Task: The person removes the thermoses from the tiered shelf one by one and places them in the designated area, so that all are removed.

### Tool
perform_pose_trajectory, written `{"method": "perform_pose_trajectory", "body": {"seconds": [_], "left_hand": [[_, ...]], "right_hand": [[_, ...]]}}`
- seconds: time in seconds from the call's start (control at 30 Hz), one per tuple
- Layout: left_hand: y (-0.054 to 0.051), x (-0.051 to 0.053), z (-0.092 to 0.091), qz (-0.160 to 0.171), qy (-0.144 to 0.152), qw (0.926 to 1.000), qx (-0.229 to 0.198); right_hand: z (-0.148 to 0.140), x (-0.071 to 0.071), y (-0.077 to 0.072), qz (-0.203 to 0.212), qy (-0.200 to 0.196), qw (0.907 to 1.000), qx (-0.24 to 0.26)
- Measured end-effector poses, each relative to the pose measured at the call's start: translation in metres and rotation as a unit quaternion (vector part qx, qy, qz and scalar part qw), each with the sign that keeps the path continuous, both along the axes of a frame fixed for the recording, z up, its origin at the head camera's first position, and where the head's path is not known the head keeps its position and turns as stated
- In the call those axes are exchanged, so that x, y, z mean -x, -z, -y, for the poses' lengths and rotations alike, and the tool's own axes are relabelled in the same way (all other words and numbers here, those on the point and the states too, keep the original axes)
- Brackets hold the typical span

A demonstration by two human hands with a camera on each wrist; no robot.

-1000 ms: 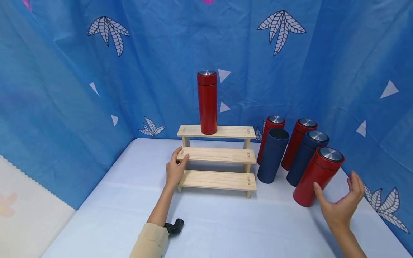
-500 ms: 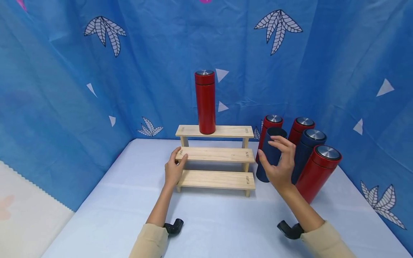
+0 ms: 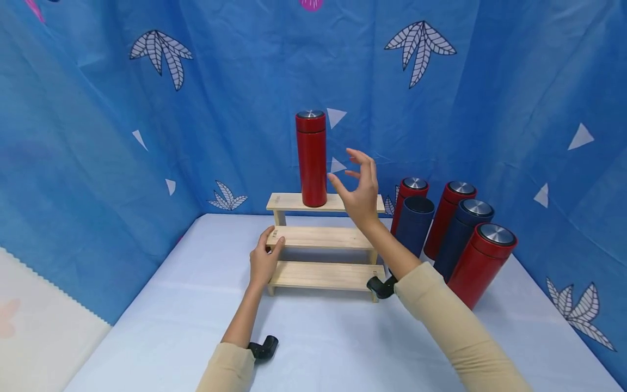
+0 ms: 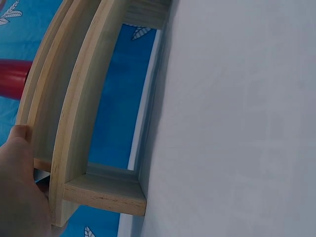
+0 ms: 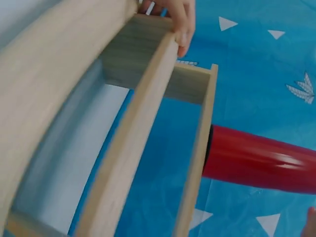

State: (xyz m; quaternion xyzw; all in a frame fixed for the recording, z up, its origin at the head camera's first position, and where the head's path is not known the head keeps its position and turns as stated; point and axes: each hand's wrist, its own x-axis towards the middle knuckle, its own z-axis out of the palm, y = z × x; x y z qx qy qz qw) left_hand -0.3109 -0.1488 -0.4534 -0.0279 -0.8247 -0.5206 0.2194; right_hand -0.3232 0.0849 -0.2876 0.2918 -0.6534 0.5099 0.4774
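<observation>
A three-step wooden stand stands on the white table. My left hand grips the left end of its middle step; in the left wrist view the thumb lies against the step's edge. On the top step a red thermos with a silver-topped lid stands upright. My right hand is raised just right of this thermos, apart from it, with thumb and fingers spread in a loose curve and nothing between them. In the right wrist view only a bit of that hand shows, at the lower right edge.
At the right stand more thermoses: a front red one, a blue one behind it, a dark-topped blue one and two more red ones. My right forearm crosses before the stand's right end. A blue patterned cloth hangs behind.
My right hand has moved left and up from beside the front red thermos, past the blue one, to the top step's thermos. The left hand has kept its grip on the stand.
</observation>
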Motion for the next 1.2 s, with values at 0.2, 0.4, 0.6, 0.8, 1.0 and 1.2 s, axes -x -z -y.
{"method": "perform_pose_trajectory", "body": {"seconds": [0.2, 0.4, 0.6, 0.8, 1.0, 1.2], "left_hand": [[0.002, 0.0, -0.001, 0.001, -0.005, 1.0, 0.002], [0.0, -0.001, -0.003, 0.005, -0.001, 1.0, 0.002], [-0.002, -0.001, -0.002, 0.004, -0.003, 1.0, 0.003], [-0.001, -0.001, 0.0, -0.004, -0.002, 1.0, 0.003], [0.001, -0.003, -0.001, -0.001, -0.002, 1.0, 0.002], [0.0, -0.001, -0.001, -0.006, -0.002, 1.0, 0.0]], "right_hand": [[0.012, 0.022, -0.01, 0.189, -0.067, 0.9796, -0.018], [0.017, 0.027, -0.014, 0.287, -0.14, 0.9458, -0.059], [0.026, 0.034, -0.001, 0.282, -0.167, 0.9401, -0.094], [0.034, 0.051, 0.015, 0.263, -0.099, 0.9552, -0.091], [0.037, 0.04, 0.019, 0.254, -0.046, 0.9624, -0.085], [0.023, 0.012, 0.025, 0.215, -0.037, 0.972, -0.087]]}}
